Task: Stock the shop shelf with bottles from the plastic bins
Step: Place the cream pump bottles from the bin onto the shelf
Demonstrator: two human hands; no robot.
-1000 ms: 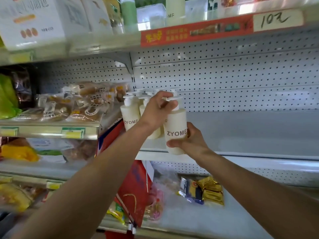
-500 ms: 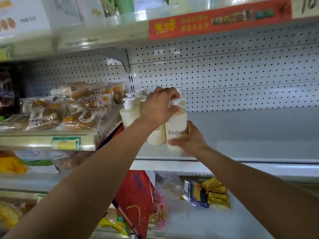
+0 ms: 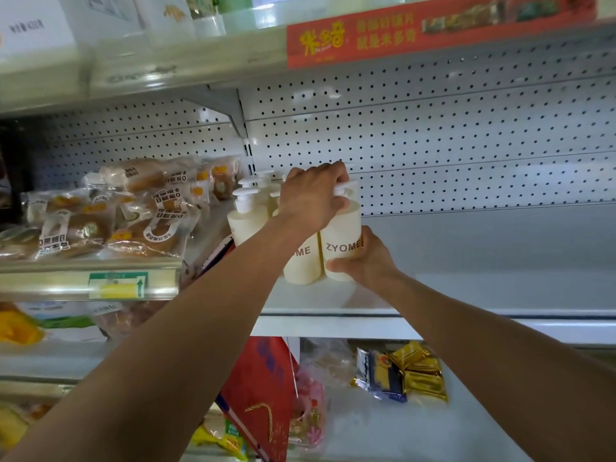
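Note:
A cream pump bottle (image 3: 343, 241) marked ZYOME stands on the white shelf (image 3: 466, 291). My right hand (image 3: 366, 261) grips its lower body from the right. My left hand (image 3: 311, 198) curls over its white pump head from above. A second cream bottle (image 3: 301, 265) stands touching it on the left, partly behind my left forearm. More pump bottles (image 3: 245, 218) stand further left and behind. The plastic bins are out of view.
Wrapped bread packs (image 3: 110, 211) fill the shelf to the left. The perforated back panel (image 3: 450, 145) runs behind the bottles. Below lie gold snack packets (image 3: 410, 371) and a red bag (image 3: 263, 388). Boxes sit on the shelf above, behind a red label strip (image 3: 433, 28).
The held bottle went from above the shelf edge down and back onto the shelf beside the other bottle. Both hands keep their grip on it.

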